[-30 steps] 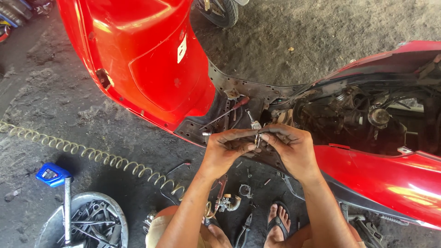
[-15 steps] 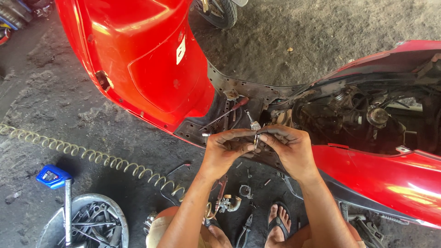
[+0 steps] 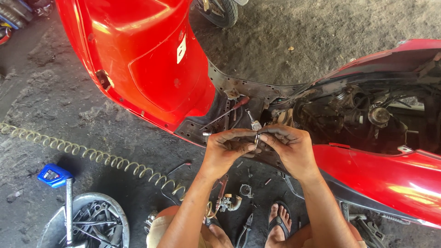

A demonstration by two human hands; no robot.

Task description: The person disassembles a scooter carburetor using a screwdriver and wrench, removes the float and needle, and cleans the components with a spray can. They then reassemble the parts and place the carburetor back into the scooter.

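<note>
Head view: left hand [image 3: 226, 151] and right hand [image 3: 288, 148] meet over the scooter footboard [image 3: 202, 128], both pinching a small metal part [image 3: 256, 138] between fingertips, each grip pressed together on it. The part sits between the two hands, just above the footboard, near the open engine bay [image 3: 367, 117]. Against the earlier frames, the hands have barely shifted; same pinch, fingers a touch tighter, so fiddling with the part continues. A red-handled screwdriver [image 3: 229, 110] lies on the footboard. On the floor: coiled air hose [image 3: 92, 154], blue bottle [image 3: 54, 175], tray of tools [image 3: 87, 222], carburettor [image 3: 227, 202], pliers [image 3: 245, 227]. Sandalled foot [image 3: 278, 220] below.
</note>
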